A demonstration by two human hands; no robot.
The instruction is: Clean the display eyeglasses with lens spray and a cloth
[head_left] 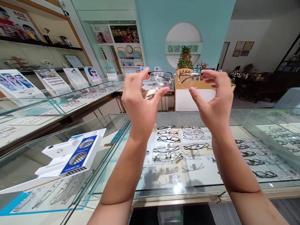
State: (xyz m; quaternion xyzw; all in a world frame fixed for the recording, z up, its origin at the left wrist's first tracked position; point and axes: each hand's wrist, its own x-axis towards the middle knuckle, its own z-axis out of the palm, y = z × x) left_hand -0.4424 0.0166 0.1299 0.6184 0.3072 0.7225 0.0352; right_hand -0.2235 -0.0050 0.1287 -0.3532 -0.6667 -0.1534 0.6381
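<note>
I hold a pair of thin dark-rimmed glasses (174, 78) up at chest height, lenses facing away. My left hand (140, 100) pinches the left lens rim between thumb and fingers. My right hand (214, 98) pinches the right side the same way. Both arms reach out over a glass display counter (164, 120). Inside it lie rows of several eyeglass frames (173, 143) on white trays.
A white and blue box (77, 153) sits on the left glass counter (28, 150). Leaflets (52, 81) stand on the far left showcase. A teal wall with a round sign (184, 47) and a small tree (185, 61) lies ahead. A seated person (235, 75) is at the far right.
</note>
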